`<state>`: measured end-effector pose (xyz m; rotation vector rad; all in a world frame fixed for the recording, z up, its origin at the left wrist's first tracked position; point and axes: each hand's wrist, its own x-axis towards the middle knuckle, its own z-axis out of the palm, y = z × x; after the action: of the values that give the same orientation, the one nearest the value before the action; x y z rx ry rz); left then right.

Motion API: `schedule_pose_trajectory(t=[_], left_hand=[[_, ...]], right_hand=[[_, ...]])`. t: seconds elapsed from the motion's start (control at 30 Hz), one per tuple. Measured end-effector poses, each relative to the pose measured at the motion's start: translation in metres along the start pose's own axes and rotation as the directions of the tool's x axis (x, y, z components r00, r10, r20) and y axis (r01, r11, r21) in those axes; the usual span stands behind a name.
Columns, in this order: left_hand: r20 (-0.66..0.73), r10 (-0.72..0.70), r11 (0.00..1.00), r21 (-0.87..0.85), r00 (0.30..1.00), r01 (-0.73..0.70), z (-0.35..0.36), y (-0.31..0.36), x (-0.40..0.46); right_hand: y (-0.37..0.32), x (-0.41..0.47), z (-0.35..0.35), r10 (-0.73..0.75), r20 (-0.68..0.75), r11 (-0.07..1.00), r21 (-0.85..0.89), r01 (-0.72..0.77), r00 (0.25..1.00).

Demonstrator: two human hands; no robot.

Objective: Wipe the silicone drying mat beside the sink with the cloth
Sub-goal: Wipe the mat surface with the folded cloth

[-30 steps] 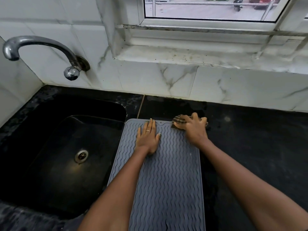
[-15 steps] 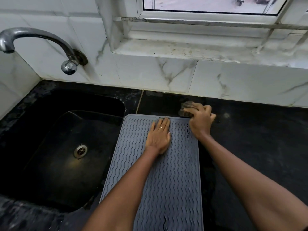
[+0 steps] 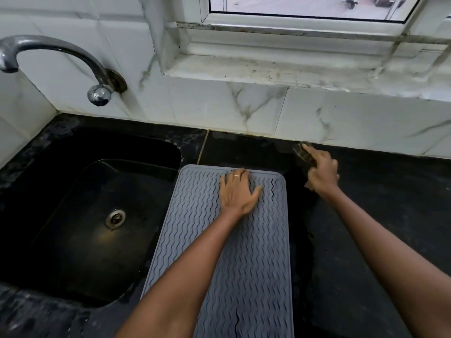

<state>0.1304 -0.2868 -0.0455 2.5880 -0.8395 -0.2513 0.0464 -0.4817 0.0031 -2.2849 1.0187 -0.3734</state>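
Note:
The grey silicone drying mat (image 3: 251,259) with a wavy ribbed pattern lies on the black counter just right of the sink (image 3: 97,215). My left hand (image 3: 238,191) presses flat on the mat's far end, fingers straight, a ring on one finger. My right hand (image 3: 322,173) is off the mat, over the black counter to its right and near the wall tiles. It grips a dark, bunched cloth (image 3: 302,152), which sticks out past the fingers toward the wall.
A chrome tap (image 3: 48,52) curves out of the tiled wall above the sink's back left. The sink drain (image 3: 115,217) sits in the basin's middle. White marble-look tiles and a window ledge (image 3: 292,69) run along the back. Black counter (image 3: 378,228) stretches to the right.
My right hand has carried the cloth off the mat's far right corner, up and right toward the wall. My left hand slid right and toward the mat's far edge.

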Motion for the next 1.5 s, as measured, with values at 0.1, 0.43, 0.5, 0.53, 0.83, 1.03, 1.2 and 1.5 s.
schedule_pose_trajectory(t=[0.1,0.43,0.5,0.53,0.83,1.03,1.2,1.5], left_hand=[[0.074,-0.066,0.998,-0.018,0.995,0.068,0.002,0.019,0.018],[0.137,-0.292,0.931,-0.185,0.947,0.314,0.011,0.023,0.043],[0.150,-0.300,0.927,-0.187,0.942,0.325,0.010,0.024,0.043],[0.155,-0.308,0.922,-0.194,0.939,0.335,0.009,0.025,0.043],[0.217,-0.310,0.911,-0.210,0.926,0.354,0.003,0.027,0.045],[0.172,-0.326,0.920,-0.168,0.929,0.354,0.008,0.028,0.045],[0.159,-0.342,0.921,-0.141,0.926,0.364,0.008,0.030,0.045],[0.303,-0.235,0.912,-0.259,0.924,0.317,-0.002,0.019,0.046]], right_hand=[[-0.001,-0.019,0.007,0.001,0.041,1.000,0.028,-0.003,0.999],[-0.015,-0.051,0.049,-0.207,0.205,0.901,-0.342,0.268,0.957],[-0.007,-0.065,0.044,-0.218,0.122,0.904,-0.348,0.247,0.968],[-0.003,-0.075,0.040,-0.213,0.089,0.906,-0.354,0.231,0.973],[-0.025,-0.085,0.005,0.024,0.046,0.994,-0.108,-0.019,0.999],[-0.041,-0.064,0.038,-0.119,0.279,0.910,-0.354,0.217,0.953],[-0.016,-0.106,0.051,-0.202,0.264,0.807,-0.500,0.313,0.943],[-0.004,-0.104,0.000,0.282,0.063,0.843,0.461,-0.279,0.957]])
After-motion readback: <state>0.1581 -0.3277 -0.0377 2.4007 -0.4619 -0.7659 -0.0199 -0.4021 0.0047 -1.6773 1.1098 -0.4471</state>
